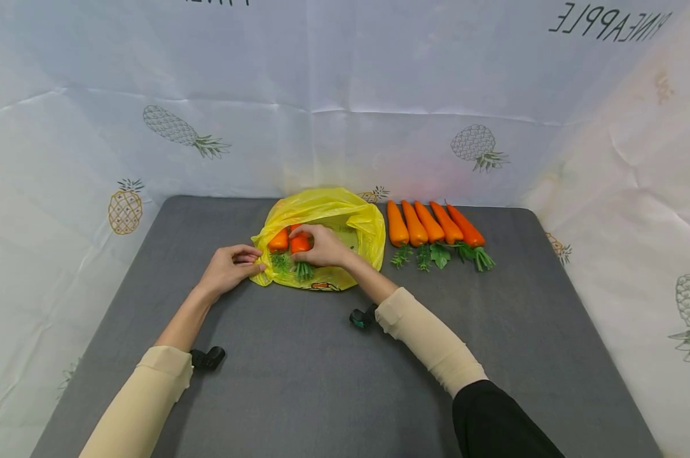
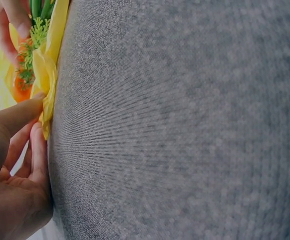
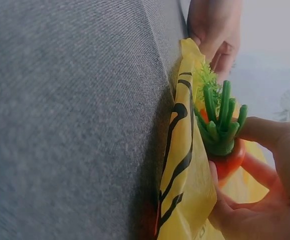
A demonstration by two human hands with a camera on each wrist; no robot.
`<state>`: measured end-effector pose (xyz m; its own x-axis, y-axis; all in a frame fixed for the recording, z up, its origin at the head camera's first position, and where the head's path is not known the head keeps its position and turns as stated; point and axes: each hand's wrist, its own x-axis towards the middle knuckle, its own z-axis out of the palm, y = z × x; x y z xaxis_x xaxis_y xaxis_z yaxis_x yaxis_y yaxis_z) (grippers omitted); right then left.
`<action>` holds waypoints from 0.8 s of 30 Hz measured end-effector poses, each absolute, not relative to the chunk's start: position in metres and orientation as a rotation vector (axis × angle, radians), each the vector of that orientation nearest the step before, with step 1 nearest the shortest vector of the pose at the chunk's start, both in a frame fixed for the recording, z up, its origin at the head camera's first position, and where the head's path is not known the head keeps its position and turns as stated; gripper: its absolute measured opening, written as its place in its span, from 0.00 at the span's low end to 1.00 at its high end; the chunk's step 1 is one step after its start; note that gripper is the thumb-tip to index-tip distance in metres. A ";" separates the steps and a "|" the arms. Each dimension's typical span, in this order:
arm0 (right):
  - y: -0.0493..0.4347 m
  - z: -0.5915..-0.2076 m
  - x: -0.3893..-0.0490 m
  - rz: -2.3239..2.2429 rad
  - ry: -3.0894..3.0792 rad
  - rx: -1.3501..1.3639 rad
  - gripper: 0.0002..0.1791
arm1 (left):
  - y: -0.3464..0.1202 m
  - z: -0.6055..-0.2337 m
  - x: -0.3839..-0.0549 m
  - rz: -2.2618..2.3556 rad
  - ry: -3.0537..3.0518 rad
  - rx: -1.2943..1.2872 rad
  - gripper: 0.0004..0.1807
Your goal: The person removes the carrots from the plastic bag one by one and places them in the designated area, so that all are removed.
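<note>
A yellow plastic bag lies at the back middle of the table with its mouth toward the person. At the bag's left edge, my left hand pinches the thin plastic between thumb and fingers. Inside the mouth, my right hand grips an orange carrot near its leafy end; its stubby green stems point out toward the person. Another carrot with feathery green leaves lies in the bag to the left of the gripped one. The far ends of both carrots are hidden.
Right of the bag, several orange carrots lie side by side, their green tops toward the person. The grey table ends at a white pineapple-print curtain. Black wrist-camera mounts stick out from both sleeves.
</note>
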<state>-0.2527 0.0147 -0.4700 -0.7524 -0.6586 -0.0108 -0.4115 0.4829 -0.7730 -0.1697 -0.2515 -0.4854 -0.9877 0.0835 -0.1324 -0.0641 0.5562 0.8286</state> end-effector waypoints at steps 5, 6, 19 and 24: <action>0.022 -0.469 -0.253 -1.243 2.382 -0.815 0.26 | -0.251 -0.485 -0.170 1.412 2.630 0.017 0.22; 0.024 -0.469 -0.253 -1.262 2.379 -0.802 0.26 | -0.251 -0.485 -0.170 1.411 2.632 0.018 0.22; 0.042 -0.460 -0.251 -1.355 2.318 -0.791 0.25 | -0.252 -0.486 -0.169 1.406 2.636 0.019 0.22; 0.047 -0.454 -0.248 -1.349 2.290 -0.813 0.23 | -0.252 -0.486 -0.169 1.411 2.640 0.023 0.22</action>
<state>-0.2476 0.0472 -0.4535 -0.7694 -0.6386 -0.0171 -0.2947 0.3785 -0.8775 -0.1692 -0.2520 -0.4855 -0.9890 0.0828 -0.1229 -0.0562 0.5577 0.8281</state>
